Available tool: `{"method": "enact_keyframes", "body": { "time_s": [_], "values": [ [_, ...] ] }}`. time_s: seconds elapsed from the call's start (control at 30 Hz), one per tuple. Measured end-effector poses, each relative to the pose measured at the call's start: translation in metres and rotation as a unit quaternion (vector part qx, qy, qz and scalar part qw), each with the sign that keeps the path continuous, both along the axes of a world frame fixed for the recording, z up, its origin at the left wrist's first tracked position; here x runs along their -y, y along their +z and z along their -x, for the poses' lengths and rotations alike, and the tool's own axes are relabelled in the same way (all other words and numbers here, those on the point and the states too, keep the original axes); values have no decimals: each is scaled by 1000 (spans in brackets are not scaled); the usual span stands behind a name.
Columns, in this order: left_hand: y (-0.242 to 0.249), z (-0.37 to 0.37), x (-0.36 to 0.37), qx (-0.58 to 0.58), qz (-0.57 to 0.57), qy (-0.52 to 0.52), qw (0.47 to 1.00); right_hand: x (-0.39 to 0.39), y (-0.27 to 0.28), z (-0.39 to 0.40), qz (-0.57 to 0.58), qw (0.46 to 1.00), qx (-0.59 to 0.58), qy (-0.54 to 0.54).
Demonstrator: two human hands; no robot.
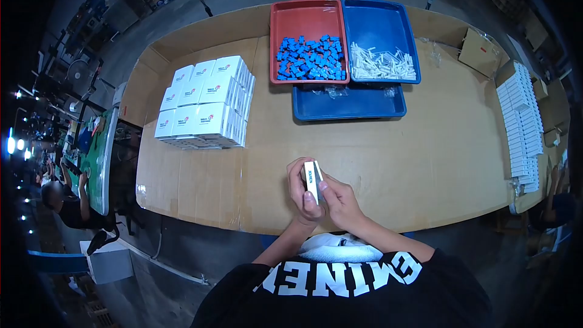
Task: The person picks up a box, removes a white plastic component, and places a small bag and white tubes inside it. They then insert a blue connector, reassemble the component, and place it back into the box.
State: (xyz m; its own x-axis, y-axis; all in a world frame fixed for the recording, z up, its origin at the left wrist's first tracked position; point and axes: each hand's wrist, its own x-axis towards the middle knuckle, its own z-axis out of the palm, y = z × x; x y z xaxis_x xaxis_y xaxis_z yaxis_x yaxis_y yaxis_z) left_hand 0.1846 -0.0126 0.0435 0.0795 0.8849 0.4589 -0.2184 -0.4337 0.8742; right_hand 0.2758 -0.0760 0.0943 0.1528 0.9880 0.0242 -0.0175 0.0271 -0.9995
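Near the front edge of the table, a small white box [311,176] with dark lettering on its side is held between both hands. My left hand [299,189] wraps round its left side, the thumb on the lower end. My right hand [341,202] presses against its right side, the thumb near a dark strip. Whether that strip is an opening or a printed face I cannot make out.
White boxes [203,118] are stacked at the left. At the back stand a red tray [306,18] with blue pieces, a blue tray [376,24] with white pieces, and a lower blue tray [349,108]. White boxes [520,127] line the right edge. A person [70,206] is at the far left.
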Motion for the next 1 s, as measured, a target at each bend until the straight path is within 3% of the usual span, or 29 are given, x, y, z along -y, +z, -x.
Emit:
{"method": "enact_keyframes", "body": {
  "time_s": [0.1,0.23,0.3,0.37,0.4,0.43,0.47,0.5,0.57,0.67,0.87,1.0],
  "values": [
    [3,0,-1,-70,22,-1,997,-3,-10,-3,42,998,-54,-13],
    [3,1,-5,-82,2,-90,993,-7,-5,-22,116,978,-174,-20],
    [-8,6,-3,-143,1,-99,985,-5,-19,-32,107,986,-130,-17],
    [-6,5,1,-59,116,-164,978,-3,-17,-41,144,989,7,29],
    [-6,6,1,-59,117,-164,978,-2,-15,-41,145,989,8,29],
    [-5,7,0,-20,190,-191,963,0,-12,-40,58,982,178,-21],
    [-4,8,0,19,262,-216,940,2,-10,-40,-31,937,340,-69],
    [0,8,-1,60,331,-238,911,2,-9,-41,-31,937,341,-67],
    [11,2,5,76,369,-207,903,2,-9,-46,-140,931,335,-22],
    [19,4,8,81,483,-268,829,-4,-24,-54,-214,910,355,21],
    [17,0,18,127,517,-295,793,-8,-28,-61,-270,894,356,-8],
    [26,2,19,99,514,-292,801,-12,-36,-59,-302,899,316,-9]
  ]
}}
